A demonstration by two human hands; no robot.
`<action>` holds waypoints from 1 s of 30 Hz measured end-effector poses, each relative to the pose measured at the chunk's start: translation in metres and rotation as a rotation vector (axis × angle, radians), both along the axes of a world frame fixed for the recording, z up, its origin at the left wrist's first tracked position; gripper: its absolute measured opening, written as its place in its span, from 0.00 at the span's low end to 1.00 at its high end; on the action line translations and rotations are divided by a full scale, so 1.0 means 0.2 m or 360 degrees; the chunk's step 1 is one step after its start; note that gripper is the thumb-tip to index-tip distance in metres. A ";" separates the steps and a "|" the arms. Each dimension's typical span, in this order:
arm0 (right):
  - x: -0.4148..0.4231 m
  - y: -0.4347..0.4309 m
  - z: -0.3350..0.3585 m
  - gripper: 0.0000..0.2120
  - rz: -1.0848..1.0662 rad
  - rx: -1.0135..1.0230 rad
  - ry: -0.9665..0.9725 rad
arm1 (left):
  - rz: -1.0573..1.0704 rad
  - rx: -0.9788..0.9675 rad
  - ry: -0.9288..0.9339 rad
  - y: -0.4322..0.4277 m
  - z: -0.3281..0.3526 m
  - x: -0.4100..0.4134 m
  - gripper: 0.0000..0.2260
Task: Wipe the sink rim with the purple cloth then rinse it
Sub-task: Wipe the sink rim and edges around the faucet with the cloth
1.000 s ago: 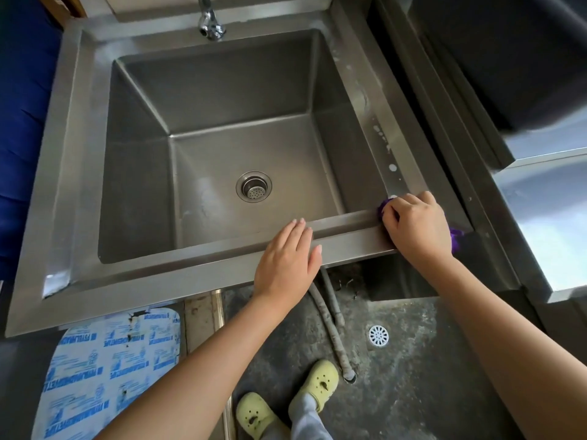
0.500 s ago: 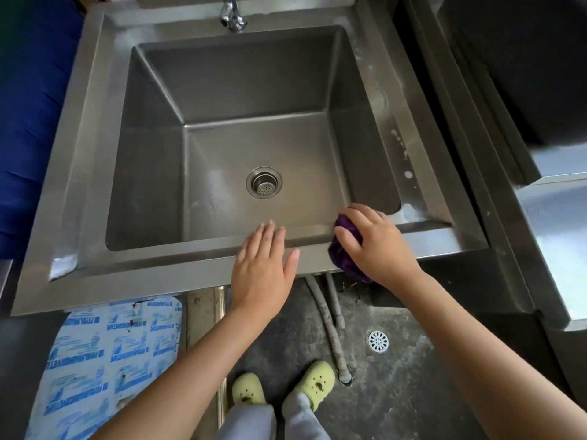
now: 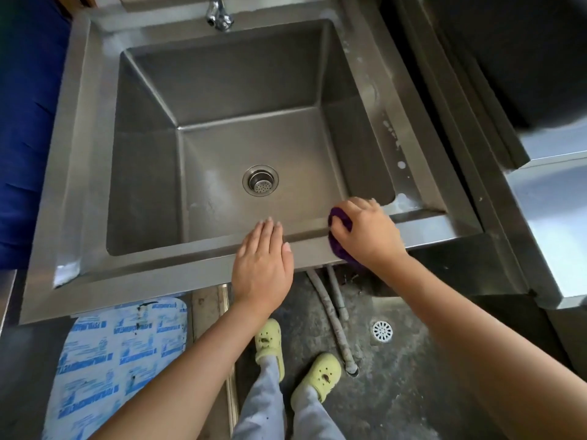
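A square stainless steel sink with a wide flat rim [image 3: 133, 281] fills the upper view. My right hand [image 3: 368, 235] presses the bunched purple cloth [image 3: 338, 241] onto the near rim, right of centre; most of the cloth is hidden under my palm. My left hand [image 3: 263, 265] lies flat on the near rim beside it, fingers together, holding nothing. White soap smears [image 3: 394, 138] dot the right rim and its near right corner. The tap [image 3: 219, 15] hangs over the far rim, with no water running.
The drain strainer [image 3: 260, 180] sits in the basin floor. A second steel unit [image 3: 552, 223] stands close on the right. Below the sink are grey hoses [image 3: 333, 312], a floor drain [image 3: 382, 331], a printed blue-and-white sheet [image 3: 120, 360] and my feet in yellow-green clogs.
My right hand slid the cloth left along the near rim from the right corner toward the centre. My left hand stayed flat on the rim. The camera view shifted slightly.
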State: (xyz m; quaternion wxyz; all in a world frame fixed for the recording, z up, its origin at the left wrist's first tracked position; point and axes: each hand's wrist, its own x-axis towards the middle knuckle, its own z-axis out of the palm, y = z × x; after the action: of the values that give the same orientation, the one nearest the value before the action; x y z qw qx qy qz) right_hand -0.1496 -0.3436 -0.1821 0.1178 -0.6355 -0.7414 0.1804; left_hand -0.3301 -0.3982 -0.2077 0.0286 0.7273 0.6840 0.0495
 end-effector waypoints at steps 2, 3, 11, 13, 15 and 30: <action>0.18 0.02 0.01 0.15 -0.0062 -0.0012 -0.0118 | 0.0006 -0.0060 -0.0004 0.00 0.00 0.00 0.23; 0.26 0.03 0.02 0.18 -0.0075 -0.0001 -0.0185 | 0.0006 -0.0079 -0.0004 0.00 0.00 0.00 0.24; 0.24 -0.03 0.01 0.19 -0.0432 0.0137 -0.0514 | 0.0036 -0.0126 0.0007 0.01 0.01 0.02 0.24; 0.21 -0.05 0.03 0.17 -0.0523 0.0069 -0.0557 | 0.0044 -0.0112 -0.0002 0.01 0.01 0.02 0.24; 0.15 -0.06 0.04 0.17 -0.0505 0.0020 -0.0635 | 0.0052 -0.0108 -0.0014 0.01 0.01 0.03 0.24; 0.32 -0.03 0.03 0.15 -0.0483 0.0060 -0.0520 | 0.0027 -0.0125 -0.0007 0.00 0.02 0.02 0.24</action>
State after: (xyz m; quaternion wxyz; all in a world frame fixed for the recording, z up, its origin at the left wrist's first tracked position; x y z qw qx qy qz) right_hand -0.0849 -0.3503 -0.1770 0.0338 -0.7583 -0.6498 0.0412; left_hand -0.3269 -0.3975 -0.2042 0.0581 0.7198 0.6914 0.0245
